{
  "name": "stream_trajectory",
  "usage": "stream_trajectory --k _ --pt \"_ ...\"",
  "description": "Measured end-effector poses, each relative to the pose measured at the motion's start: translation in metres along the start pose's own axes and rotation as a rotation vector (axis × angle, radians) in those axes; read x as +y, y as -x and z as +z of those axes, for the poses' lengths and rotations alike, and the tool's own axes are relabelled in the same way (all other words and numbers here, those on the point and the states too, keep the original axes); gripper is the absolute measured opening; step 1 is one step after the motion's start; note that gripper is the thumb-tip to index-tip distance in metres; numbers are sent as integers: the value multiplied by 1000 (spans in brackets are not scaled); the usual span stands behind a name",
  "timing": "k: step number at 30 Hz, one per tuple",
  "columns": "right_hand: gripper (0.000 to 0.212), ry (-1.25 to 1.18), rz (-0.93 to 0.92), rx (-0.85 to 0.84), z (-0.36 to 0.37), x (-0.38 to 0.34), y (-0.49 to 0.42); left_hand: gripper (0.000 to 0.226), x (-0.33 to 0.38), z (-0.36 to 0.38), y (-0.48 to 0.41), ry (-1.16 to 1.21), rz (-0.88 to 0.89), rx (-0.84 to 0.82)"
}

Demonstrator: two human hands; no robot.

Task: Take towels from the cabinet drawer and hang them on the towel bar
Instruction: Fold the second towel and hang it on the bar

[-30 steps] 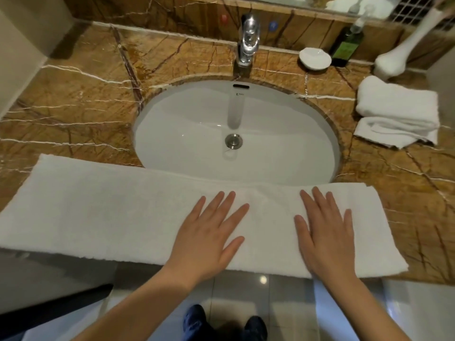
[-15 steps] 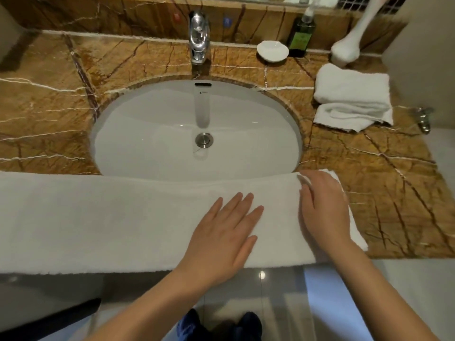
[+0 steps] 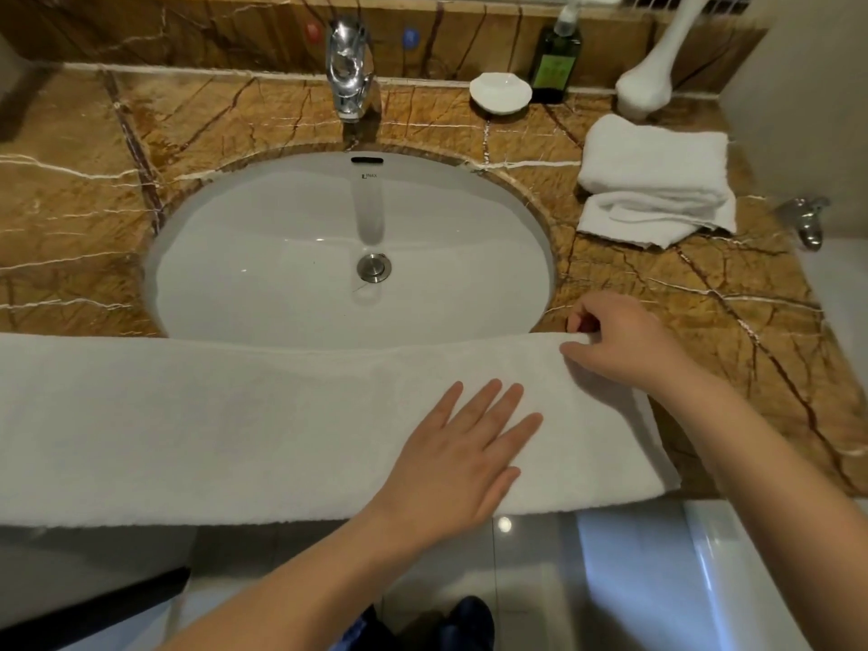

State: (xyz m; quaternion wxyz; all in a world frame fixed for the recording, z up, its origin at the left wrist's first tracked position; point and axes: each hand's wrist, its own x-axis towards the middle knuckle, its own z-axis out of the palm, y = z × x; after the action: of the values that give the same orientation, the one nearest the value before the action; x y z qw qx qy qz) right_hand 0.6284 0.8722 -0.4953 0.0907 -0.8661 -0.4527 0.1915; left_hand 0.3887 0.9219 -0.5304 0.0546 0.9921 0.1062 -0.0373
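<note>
The left hand [image 3: 462, 455] lies flat, palm down, on the towel [image 3: 211, 425], with its fingers straight, a little spread, and pointing up and to the right. The forearm comes in from the lower left. The towel is stretched in a long band along the front edge of the counter [image 3: 732, 321] and covers the near rim of the sink [image 3: 347, 246]. The right hand [image 3: 620, 343] is curled at the towel's far right corner; its thumb and fingers pinch the far edge. Farther back, to the right of the sink, a second folded towel [image 3: 657, 176] rests on the counter. Behind the sink stands the tap [image 3: 350, 70].
</note>
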Motion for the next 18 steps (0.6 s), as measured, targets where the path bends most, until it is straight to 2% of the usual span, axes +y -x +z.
stream_trajectory --k 3,7,11,13,16,18 --pt "17 -44 24 -12 -5 6 -2 53 2 1 0 10 -2 -3" --pt "14 -181 42 131 -8 19 0 53 3 3 -1 9 3 9" --pt "9 -145 74 189 7 24 7 53 5 5 -3 -2 12 1" --pt "11 -155 93 269 10 25 10 53 5 6 -3 -4 6 -2" --pt "17 -323 220 353 12 28 19 54 6 6 -3 -8 0 -2" --pt "17 -413 311 337 14 30 26 53 7 6 -4 -1 -6 2"
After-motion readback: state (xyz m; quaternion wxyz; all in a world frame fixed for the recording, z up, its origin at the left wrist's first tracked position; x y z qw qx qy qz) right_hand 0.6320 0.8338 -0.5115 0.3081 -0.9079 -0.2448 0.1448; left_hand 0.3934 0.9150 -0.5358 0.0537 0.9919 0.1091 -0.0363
